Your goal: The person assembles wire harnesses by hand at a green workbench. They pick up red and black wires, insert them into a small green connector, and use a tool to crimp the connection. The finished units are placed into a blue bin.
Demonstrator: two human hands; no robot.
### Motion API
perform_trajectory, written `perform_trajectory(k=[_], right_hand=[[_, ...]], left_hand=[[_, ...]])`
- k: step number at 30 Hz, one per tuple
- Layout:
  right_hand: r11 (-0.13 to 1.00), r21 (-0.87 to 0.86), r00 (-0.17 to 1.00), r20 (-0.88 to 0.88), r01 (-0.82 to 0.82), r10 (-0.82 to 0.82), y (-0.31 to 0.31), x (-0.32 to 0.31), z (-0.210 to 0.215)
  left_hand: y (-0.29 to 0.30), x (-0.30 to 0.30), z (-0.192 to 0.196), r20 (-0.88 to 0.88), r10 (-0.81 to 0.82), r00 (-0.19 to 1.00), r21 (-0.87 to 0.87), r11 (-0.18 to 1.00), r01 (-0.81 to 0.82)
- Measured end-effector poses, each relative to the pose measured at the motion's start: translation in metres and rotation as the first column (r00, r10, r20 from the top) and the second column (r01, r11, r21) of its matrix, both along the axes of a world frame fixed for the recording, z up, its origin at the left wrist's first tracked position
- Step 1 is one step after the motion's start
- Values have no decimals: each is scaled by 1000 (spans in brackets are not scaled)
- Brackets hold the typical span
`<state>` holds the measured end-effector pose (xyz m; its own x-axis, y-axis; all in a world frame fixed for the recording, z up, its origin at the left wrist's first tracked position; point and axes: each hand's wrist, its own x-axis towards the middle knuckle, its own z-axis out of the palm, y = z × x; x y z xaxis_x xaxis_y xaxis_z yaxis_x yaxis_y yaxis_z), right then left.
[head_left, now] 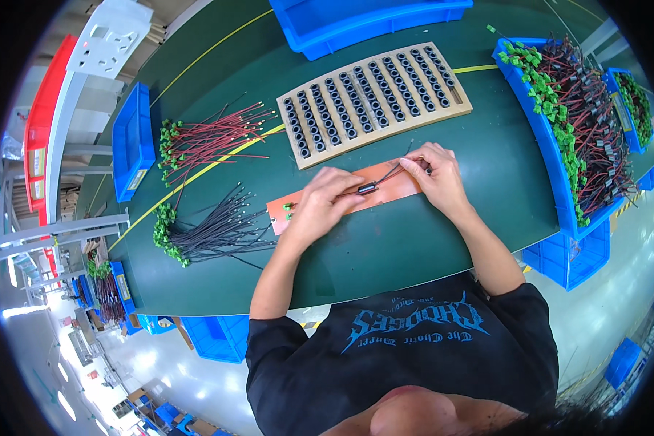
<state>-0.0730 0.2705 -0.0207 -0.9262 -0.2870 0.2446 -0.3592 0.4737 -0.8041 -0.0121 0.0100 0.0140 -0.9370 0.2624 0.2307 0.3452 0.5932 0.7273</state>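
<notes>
An orange-brown board (395,198) lies on the green table, with small green connectors (289,209) at its left end. Over the board, my left hand (323,205) is closed with fingertips pinching a wire lead beside a short black cylinder (368,188). Thin dark wires (394,173) run from the cylinder toward my right hand (437,176), which pinches them near the board's right end. A small black ring-like piece (428,171) shows at my right fingers; whether they touch it I cannot tell. My palms hide part of the wires.
Beyond the board sits a wooden rack (292,138) with rows of black cylinders. To the left lie red wires (221,132) and black wires (218,227) with green connectors. Blue bins stand at left (134,145), far side (374,27) and right (541,138), the last full of wired parts.
</notes>
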Motion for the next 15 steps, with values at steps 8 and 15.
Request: perform_trajectory(k=[8,15], right_hand=[[999,-49,993,-119,-6,0,-1,0,-6],[952,-305,977,198,-19,83,-3,-8,-6]], left_hand=[[-91,15,47,110,218,970,-213,958,-192],[-98,42,47,127,205,970,-223,959,-174]])
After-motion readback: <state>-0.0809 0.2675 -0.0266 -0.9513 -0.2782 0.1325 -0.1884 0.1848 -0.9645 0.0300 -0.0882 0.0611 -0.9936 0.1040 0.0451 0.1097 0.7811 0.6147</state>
